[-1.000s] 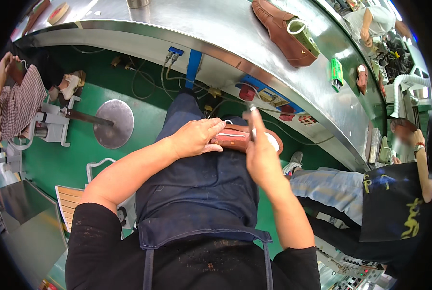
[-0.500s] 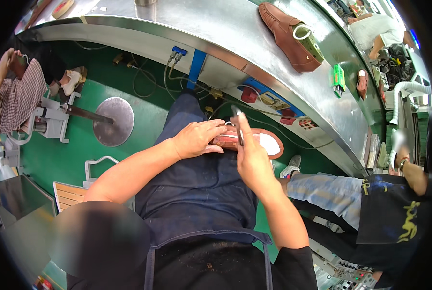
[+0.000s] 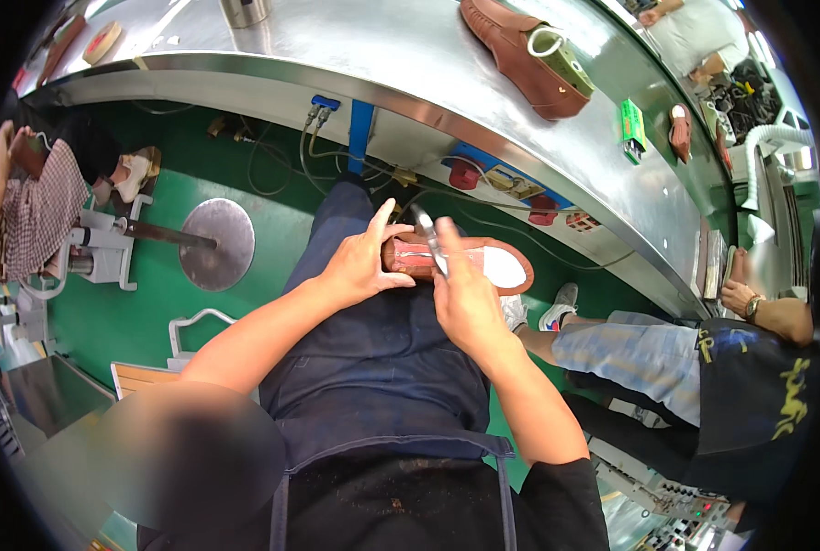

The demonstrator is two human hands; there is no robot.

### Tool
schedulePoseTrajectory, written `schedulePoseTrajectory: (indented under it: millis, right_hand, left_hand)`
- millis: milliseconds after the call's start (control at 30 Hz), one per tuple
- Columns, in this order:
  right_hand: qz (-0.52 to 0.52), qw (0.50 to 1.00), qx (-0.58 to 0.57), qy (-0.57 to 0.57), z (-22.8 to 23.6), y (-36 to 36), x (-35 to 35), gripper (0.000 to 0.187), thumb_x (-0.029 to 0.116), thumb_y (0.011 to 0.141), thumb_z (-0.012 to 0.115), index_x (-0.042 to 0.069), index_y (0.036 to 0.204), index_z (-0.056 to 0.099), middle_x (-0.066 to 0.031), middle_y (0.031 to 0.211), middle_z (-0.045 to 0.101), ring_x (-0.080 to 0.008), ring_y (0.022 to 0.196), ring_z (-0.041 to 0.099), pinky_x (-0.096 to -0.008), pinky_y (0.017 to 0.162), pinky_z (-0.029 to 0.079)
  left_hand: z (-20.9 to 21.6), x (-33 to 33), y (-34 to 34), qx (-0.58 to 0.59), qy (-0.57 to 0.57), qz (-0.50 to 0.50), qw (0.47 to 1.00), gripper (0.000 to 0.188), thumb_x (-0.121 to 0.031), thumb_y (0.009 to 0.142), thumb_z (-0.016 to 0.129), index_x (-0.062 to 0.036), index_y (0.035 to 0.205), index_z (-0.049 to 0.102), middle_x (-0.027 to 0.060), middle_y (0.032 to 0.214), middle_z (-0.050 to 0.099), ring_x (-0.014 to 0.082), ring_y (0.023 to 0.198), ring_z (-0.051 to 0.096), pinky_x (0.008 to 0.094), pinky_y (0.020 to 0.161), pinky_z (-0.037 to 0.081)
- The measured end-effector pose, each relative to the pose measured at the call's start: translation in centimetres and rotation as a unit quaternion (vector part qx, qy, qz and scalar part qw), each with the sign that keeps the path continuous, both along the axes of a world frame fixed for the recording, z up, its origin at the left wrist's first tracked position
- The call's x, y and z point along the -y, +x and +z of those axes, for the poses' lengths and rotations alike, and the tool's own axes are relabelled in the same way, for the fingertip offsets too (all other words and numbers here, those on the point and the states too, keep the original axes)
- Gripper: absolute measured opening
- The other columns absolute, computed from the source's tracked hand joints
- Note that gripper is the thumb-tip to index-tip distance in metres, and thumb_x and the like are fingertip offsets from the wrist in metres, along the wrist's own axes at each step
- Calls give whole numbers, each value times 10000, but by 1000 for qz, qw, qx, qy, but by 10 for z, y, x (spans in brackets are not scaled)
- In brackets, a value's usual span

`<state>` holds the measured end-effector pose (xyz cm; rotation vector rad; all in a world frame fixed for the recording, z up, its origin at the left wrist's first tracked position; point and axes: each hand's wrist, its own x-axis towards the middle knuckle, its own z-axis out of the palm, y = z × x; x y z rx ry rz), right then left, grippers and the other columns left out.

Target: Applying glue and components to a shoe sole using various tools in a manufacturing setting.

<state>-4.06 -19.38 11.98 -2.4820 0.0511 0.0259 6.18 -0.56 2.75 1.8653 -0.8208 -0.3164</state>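
Observation:
Over my lap lies a brown shoe (image 3: 470, 247), underside up, with a white patch at its right end and a pinkish strip along its middle. My left hand (image 3: 362, 255) grips the shoe's left end, thumb on the near side and fingers on the far side. Wrapped in my right hand (image 3: 465, 298) is a metal hand tool (image 3: 427, 234), its curved head over the strip. The tool's lower part is hidden by my fingers, and its exact kind cannot be made out.
A metal bench (image 3: 355, 41) runs across the front, bearing a brown loafer (image 3: 529, 60) and a small green box (image 3: 632, 129). Cables and sockets (image 3: 502, 179) sit under its edge. A round metal plate (image 3: 217, 245) stands left. Co-workers sit left and stand right (image 3: 750, 395).
My left hand has spread its thumb and fingers around the shoe's end. The tool has tilted left over the strip. At right, a co-worker's hands have come together on an object.

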Motion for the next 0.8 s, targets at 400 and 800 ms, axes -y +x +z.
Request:
schedulePoseTrajectory:
  millis: [400,800]
  right_hand:
    - [-269,832,-213,436,24,-64,71,294,67,1055,516,20,1345,534,-103,1043,681,-186,856,702,-340,745,622]
    - [-247,660,-215,677,6,-62,63,294,85,1072,531,-32,1341,542,-161,1105,699,-267,946,739,-427,833,653]
  left_hand:
    - [38,87,-20,240,138,-114,954,974,-281,737,921,79,1499,432,242,1428,578,398,1331,565,508,1163,412]
    - [39,94,-24,212,180,-116,953,985,-266,725,922,81,1511,440,209,1402,603,369,1261,599,463,1067,462]
